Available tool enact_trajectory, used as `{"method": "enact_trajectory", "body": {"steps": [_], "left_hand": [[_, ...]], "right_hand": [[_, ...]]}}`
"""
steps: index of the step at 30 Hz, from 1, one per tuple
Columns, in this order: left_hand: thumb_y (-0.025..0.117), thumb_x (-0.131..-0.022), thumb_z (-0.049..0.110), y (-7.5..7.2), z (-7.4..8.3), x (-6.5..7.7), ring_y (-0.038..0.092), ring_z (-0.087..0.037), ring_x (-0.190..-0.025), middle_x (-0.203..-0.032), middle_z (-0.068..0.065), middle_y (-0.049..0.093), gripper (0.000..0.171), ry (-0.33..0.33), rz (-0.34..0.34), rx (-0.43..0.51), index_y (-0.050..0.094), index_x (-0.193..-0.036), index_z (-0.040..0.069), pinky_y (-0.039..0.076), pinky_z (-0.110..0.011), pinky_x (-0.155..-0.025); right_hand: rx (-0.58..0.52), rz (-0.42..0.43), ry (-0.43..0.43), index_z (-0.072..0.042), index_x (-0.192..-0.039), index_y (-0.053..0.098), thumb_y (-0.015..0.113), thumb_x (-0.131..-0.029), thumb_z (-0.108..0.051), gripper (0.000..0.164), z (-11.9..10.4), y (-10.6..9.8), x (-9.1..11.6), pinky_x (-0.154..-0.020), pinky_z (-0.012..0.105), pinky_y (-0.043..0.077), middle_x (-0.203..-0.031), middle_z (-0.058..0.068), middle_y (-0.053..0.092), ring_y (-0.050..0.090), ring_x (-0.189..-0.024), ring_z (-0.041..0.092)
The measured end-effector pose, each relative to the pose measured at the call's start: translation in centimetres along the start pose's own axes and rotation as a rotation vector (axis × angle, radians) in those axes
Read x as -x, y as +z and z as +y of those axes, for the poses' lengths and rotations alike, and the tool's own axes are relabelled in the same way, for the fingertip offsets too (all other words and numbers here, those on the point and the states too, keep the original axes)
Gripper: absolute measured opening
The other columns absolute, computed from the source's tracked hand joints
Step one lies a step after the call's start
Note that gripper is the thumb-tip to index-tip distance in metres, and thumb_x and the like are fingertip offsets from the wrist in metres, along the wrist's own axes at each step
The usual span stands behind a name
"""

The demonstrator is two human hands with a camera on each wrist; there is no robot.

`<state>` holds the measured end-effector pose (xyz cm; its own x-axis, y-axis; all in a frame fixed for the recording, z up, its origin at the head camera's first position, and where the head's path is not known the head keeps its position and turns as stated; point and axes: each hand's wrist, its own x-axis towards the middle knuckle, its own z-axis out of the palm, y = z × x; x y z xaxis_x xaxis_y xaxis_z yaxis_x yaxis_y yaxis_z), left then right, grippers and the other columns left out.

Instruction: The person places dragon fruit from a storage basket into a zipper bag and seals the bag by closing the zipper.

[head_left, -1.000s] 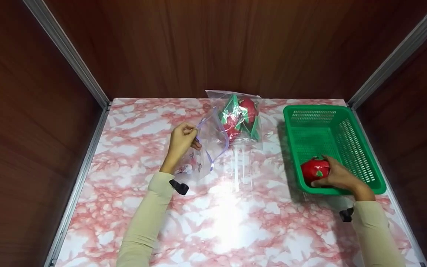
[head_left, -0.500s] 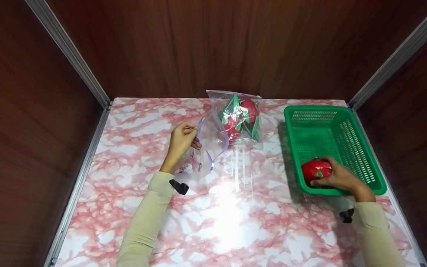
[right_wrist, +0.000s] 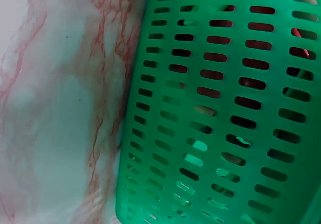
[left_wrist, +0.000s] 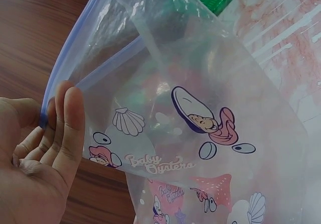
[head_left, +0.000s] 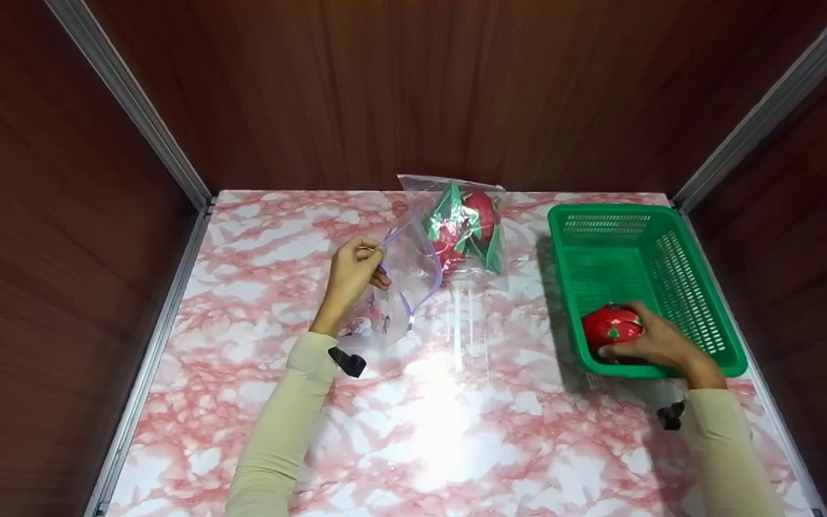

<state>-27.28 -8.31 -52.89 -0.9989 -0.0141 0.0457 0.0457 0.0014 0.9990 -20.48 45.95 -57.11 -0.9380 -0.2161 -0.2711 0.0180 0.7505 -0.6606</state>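
My left hand (head_left: 356, 269) pinches the purple-edged mouth of a clear zip bag (left_wrist: 200, 153), printed with shells and "Baby Oysters". The bag's mouth gapes to the right in the head view. Inside the green basket (head_left: 563, 287), at its near left corner, my right hand (head_left: 654, 341) grips a red dragon fruit (head_left: 609, 327) with small green tips. Its fingers curl over the far side and the thumb lies on the near side. From the right wrist, the slotted basket wall (right_wrist: 230, 98) hides that hand and most of the fruit.
Behind the open bag, a second clear bag (head_left: 467, 226) holding red and green dragon fruits lies near the back wall (head_left: 456, 93). Brown side panels with metal rails (head_left: 141, 115) bound the pink-and-white marbled table (head_left: 370, 438).
In my right hand the dragon fruit has turned a little, its green tip moving slightly left. My left hand and the bag have stayed in place.
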Motion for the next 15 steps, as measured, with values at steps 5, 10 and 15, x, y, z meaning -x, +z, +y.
{"method": "enact_trajectory", "body": {"steps": [5,10,15], "left_hand": [[0.061,-0.104,0.003,0.05,-0.1,0.01,0.068,-0.015,-0.048,-0.084,-0.039,0.068,0.01,0.001,-0.002,0.01,0.063,-0.11,-0.004,0.064,-0.034,-0.051],[0.061,-0.104,0.003,0.06,-0.14,-0.07,0.068,-0.015,-0.048,-0.077,-0.028,0.069,0.01,0.006,-0.002,0.012,0.063,-0.11,-0.005,0.064,-0.033,-0.051],[0.06,-0.104,0.003,0.11,-0.11,-0.14,0.068,-0.014,-0.048,-0.069,-0.011,0.069,0.01,-0.003,-0.007,0.017,0.062,-0.11,-0.005,0.064,-0.032,-0.051]], "right_hand": [[0.015,0.009,0.003,-0.006,-0.161,0.033,0.087,-0.088,-0.044,0.099,0.0,-0.14,-0.01,-0.089,0.048,0.063,-0.145,0.035,0.052,0.058,-0.124,0.051],[0.01,0.017,0.0,-0.007,-0.162,0.033,0.088,-0.087,-0.045,0.1,0.01,-0.11,-0.08,-0.09,0.049,0.062,-0.147,0.035,0.05,0.057,-0.126,0.051],[-0.002,0.038,-0.007,-0.004,-0.161,0.032,0.088,-0.088,-0.042,0.1,0.08,0.01,-0.32,-0.092,0.049,0.061,-0.148,0.034,0.049,0.057,-0.126,0.05]]}}
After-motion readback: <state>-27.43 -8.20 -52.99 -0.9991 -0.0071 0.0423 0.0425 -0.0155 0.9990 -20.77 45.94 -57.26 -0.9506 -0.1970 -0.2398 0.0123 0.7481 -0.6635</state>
